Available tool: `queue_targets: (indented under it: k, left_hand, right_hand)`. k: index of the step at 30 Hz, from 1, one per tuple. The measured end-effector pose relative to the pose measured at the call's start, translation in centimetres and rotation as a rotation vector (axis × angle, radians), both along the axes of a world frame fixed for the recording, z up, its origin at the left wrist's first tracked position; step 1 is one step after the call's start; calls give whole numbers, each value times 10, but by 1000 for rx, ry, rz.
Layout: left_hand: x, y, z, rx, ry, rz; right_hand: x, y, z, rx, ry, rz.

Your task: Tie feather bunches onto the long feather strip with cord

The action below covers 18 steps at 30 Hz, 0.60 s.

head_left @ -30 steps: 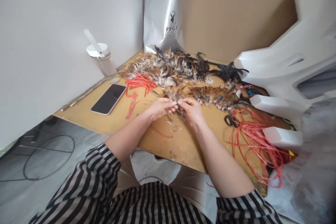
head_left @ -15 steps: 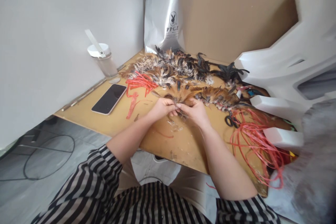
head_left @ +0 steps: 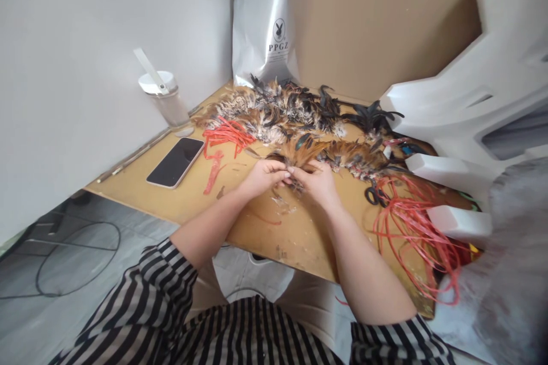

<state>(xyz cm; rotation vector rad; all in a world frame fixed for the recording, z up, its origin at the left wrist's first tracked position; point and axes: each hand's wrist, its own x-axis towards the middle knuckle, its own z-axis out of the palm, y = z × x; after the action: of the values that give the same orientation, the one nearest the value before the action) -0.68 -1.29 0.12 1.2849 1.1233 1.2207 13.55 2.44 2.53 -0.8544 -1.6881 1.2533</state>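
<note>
Brown-orange feathers (head_left: 299, 151) fan up in a bunch between my two hands, above the table's middle. My left hand (head_left: 266, 175) is closed, its thumb and fingers pinching the bunch at its base from the left. From the right, my right hand (head_left: 317, 180) pinches the same base, and the fingertips of both hands meet there. Whether a tie runs between the fingertips is too small to tell. Just behind lie rows of bundled brown, white and black feathers (head_left: 274, 114), and another brown row (head_left: 355, 157) extends to the right of my right hand.
On the yellowish table (head_left: 299, 245) lie a phone (head_left: 176, 162), red strips (head_left: 229, 136), black-handled scissors (head_left: 375, 196) and a tangle of red strings (head_left: 411, 222). A lidded cup (head_left: 166, 100) stands at the left wall, a silver bag (head_left: 261, 28) behind, white foam pieces (head_left: 460, 222) at right.
Both hands stay together at the feather base. The feather bunch has shifted shape slightly, with its tips leaning more to the right. The whole view has drifted a little.
</note>
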Motion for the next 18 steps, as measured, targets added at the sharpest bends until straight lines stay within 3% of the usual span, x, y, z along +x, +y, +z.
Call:
queue_targets:
  k: [9,18]
  left_hand:
    - [2,0,-2,-16,-13,58]
    - [1,0,-2,-37,-42,16]
  right_hand:
    - [-2,1,-6,-5,9,25]
    - [-4,1,-7,-4,-21,-29]
